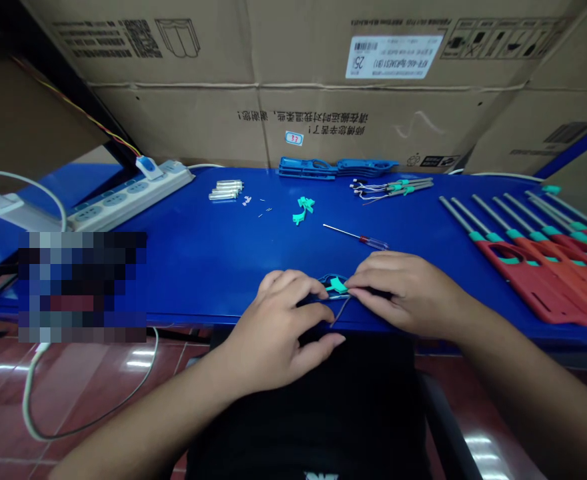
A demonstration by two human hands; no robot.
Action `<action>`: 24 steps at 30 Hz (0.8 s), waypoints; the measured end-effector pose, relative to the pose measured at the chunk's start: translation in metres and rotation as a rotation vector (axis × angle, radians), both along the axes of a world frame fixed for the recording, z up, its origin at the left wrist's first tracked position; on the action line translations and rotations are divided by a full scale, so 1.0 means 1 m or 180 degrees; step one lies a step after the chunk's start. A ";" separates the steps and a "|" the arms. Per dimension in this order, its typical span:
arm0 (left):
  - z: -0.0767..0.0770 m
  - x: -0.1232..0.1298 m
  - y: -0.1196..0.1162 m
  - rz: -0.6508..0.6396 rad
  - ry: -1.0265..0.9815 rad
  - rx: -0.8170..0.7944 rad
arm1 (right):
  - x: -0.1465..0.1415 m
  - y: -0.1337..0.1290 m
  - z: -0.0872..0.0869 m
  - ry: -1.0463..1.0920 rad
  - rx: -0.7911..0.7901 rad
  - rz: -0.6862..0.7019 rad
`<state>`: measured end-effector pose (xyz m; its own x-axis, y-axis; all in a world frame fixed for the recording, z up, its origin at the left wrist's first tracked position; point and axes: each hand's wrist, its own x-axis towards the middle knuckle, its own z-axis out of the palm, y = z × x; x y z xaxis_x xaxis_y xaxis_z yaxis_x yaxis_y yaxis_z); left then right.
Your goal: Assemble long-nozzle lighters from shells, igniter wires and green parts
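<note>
Near the table's front edge, a blue lighter casing half [329, 277] lies between my hands, largely hidden by them. A small green trigger piece [338, 287] sits at it, with a thin wire [342, 309] trailing toward the table edge. The thumb and index finger of my right hand [408, 293] are pinched together at the right end of the green trigger piece. My left hand [288, 330] rests on the left side, its fingertips against the casing. Its thumb and index finger are spread apart, with nothing visible between them.
A screwdriver [358, 237], loose green pieces [302, 211], silver cylinders [226, 191] and metal tubes with wires [403, 187] lie beyond. Blue casings [333, 168] line the cardboard [198, 127]. Red lighters [543, 267] are at right, a power strip [128, 200] at left.
</note>
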<state>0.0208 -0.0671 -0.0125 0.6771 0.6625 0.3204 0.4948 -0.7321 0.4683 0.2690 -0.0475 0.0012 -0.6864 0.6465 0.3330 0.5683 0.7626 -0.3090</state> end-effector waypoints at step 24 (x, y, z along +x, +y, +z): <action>-0.013 -0.010 0.018 0.0503 0.0256 0.0578 | -0.007 0.005 -0.005 0.0042 -0.0028 0.0294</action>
<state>0.0112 -0.0489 -0.0253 0.5978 0.6985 0.3932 0.6400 -0.7113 0.2906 0.2622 -0.0423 -0.0041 -0.7388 0.5835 0.3372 0.4915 0.8089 -0.3228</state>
